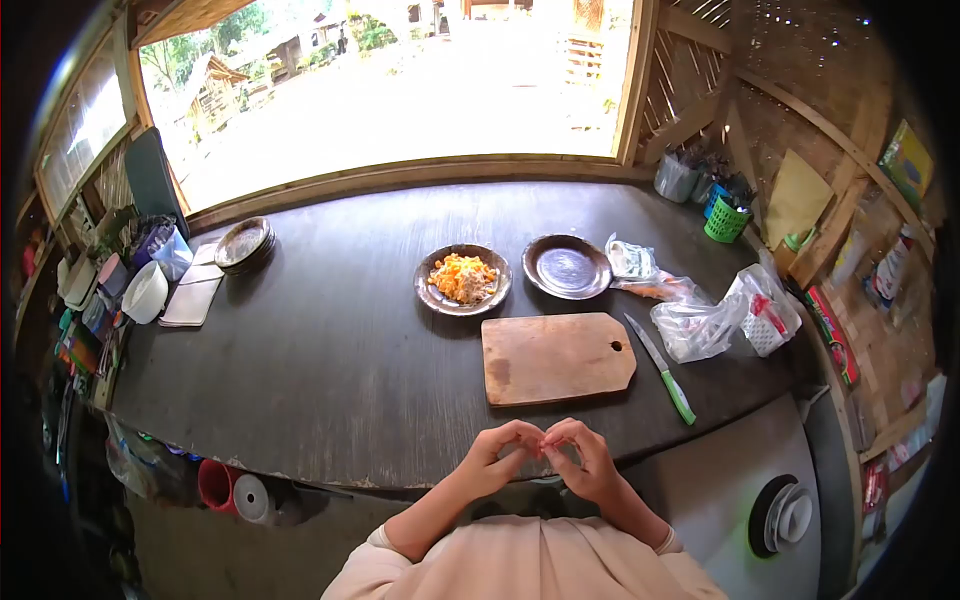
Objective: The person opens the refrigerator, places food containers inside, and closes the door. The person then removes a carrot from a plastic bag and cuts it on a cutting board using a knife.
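Your left hand (498,458) and right hand (586,463) are curled, fingertips meeting; whether they pinch anything, I cannot tell. Just beyond both lies your smooth, flat wooden cutting board (556,361), its right-hand corners clipped. A green-handled knife (662,370) slants beside it. Farther off, a round, dark-rimmed plate (424,290) holds crumbly orange-and-white food (463,278).

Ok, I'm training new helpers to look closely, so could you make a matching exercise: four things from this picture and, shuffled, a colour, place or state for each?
Things
1. Knife
2. Cutting board
3. Basket
4. Orange food

Colour, place or state
A. Heaped on a round plate
B. Bright green, standing upright
C. Handle nearer the camera, blade farther away
D. Pale brown, flat, with one hole

Pairs: 1-C; 2-D; 3-B; 4-A
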Demonstrator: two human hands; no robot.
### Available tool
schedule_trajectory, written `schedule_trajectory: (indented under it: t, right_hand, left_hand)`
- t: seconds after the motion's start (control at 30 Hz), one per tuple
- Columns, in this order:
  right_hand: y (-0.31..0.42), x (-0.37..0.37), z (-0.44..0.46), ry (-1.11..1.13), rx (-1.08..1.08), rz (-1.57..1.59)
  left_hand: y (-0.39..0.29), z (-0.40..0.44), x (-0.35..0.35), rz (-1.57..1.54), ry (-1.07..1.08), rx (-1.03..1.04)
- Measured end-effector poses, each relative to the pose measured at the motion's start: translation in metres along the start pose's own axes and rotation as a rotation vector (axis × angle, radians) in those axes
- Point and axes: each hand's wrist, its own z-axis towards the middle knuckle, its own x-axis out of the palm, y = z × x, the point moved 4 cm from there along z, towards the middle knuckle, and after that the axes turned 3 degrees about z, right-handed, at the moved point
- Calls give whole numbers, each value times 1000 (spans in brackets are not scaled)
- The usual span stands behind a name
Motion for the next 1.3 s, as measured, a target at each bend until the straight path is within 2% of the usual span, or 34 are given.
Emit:
schedule_trajectory:
  t: [0.13,0.33,0.5,0.6,0.7,0.77,0.87,1.0,1.07,1.1,1.17,1.3]
  right_hand:
    - [-4,-9,22,70,-13,42]
    - [6,-43,48,184,-137,43]
    - [3,-85,56,164,-206,-33]
    - [4,-117,61,109,-223,-77]
    - [15,-151,67,41,-294,-259]
    - [18,-176,69,-2,-254,-420]
    - [21,-210,73,-111,-266,-467]
    - [3,-244,77,-240,-187,-483]
    - [-18,-252,78,-275,-95,-520]
    - [-28,-254,78,-285,-85,-518]
    - [-43,-250,78,-241,-66,-744]
    - [-72,-262,72,-194,141,-822]
  left_hand:
    - [2,15,-7,31,-45,25]
    - [-33,50,-40,334,-149,70]
    - [-51,103,-36,509,-36,143]
    - [-17,145,-26,562,88,89]
    - [3,187,-9,550,164,84]
    - [14,216,4,540,202,90]
    - [24,257,23,550,254,184]
    - [48,309,50,630,322,170]
    - [72,335,65,833,331,345]
    - [84,344,75,829,343,339]
    - [105,360,93,1102,323,251]
    - [126,376,122,1306,306,310]
